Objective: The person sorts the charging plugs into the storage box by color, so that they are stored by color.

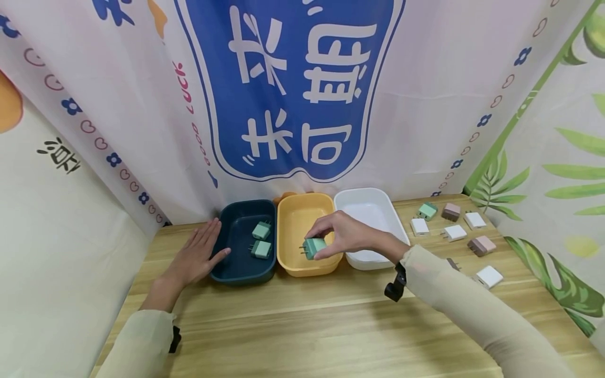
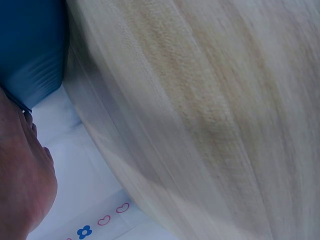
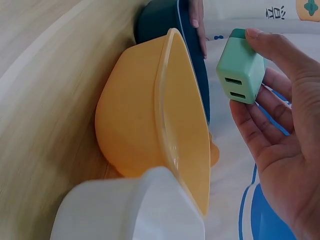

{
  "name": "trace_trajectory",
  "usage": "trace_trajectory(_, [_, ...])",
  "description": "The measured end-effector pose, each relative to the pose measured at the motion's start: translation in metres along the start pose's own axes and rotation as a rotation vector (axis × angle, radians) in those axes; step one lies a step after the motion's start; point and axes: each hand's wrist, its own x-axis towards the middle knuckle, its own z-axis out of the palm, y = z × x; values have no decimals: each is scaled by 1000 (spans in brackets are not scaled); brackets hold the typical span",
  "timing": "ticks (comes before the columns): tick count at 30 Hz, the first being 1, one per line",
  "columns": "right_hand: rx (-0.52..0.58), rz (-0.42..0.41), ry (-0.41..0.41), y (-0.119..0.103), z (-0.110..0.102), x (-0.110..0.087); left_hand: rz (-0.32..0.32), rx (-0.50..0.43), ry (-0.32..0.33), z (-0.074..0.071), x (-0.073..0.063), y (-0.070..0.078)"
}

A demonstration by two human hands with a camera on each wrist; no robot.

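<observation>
Pinching boxy charger [image 1: 314, 249]: right hand [image 1: 343, 234] | straight-fingered at rounded navy tub [image 1: 243, 278]: left hand [image 1: 195, 257]

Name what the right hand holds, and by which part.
The right hand pinches a green charger by its sides, leaving the port end uncovered.

The desk [image 1: 293, 325] has a wide open stretch in front of the navy bin [image 1: 242, 281], yellow bin [image 1: 309, 272] and white bin [image 1: 366, 210]; a curtain [image 1: 425, 105] backs them. The left hand [image 1: 196, 257] blocks the navy bin's left edge, and two chargers [image 1: 261, 230] occupy its right side, leaving room left. The right hand [image 1: 342, 233] obstructs the yellow bin from above; its forearm [image 1: 391, 247] crosses the white bin. Loose chargers [image 1: 455, 232] crowd the desk's right
</observation>
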Motion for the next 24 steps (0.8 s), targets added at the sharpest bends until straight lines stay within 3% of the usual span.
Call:
trace_trajectory(12, [2,-41,24,2,19,26,-4,11,-17,-2,0,0])
trace_trajectory(24, [2,-31,64,5,38,51,1,-2,13,1,1,-1])
